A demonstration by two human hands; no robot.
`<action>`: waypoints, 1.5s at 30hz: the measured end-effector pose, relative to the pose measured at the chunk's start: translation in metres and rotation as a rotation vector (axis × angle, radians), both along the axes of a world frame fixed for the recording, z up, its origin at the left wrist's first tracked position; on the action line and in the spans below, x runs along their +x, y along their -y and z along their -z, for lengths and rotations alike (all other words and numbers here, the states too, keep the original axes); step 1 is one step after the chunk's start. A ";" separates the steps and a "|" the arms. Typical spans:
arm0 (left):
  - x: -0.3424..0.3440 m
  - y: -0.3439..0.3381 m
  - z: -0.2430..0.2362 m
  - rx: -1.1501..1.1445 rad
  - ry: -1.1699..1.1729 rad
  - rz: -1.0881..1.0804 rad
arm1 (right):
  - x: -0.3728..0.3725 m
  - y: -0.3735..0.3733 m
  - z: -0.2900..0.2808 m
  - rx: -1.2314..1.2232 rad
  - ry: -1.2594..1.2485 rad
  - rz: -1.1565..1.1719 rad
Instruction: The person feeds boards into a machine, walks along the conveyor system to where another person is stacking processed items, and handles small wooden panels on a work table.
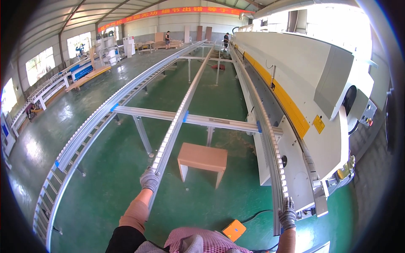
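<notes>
Your left hand [149,179] on middle rail [174,131], right hand [287,215] on right rail [272,177], well apart; can't tell if either grips. Rails run ahead of you. Step seems steadying at near ends; next move probably calls for even hold.

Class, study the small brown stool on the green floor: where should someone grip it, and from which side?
Probably take the brown stool by both short ends of its top, one hand each, from the near side. It stands upright, its flat top shows no handle, and the crossbeam passes beyond it, between the middle roller rail and right roller rail.
</notes>
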State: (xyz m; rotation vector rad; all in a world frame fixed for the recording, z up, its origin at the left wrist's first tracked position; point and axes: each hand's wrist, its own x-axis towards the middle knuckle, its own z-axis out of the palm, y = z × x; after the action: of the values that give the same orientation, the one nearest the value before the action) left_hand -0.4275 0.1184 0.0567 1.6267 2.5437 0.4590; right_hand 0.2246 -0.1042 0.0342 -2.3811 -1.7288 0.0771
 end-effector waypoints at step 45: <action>0.000 -0.003 0.000 0.013 -0.003 0.037 | 0.000 -0.019 -0.004 0.046 -0.172 -0.016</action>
State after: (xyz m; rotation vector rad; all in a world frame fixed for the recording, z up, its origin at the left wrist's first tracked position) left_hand -0.4279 0.1213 0.0571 1.6766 2.5129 0.4711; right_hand 0.2246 -0.0852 0.0379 -2.2554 -1.6524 0.2344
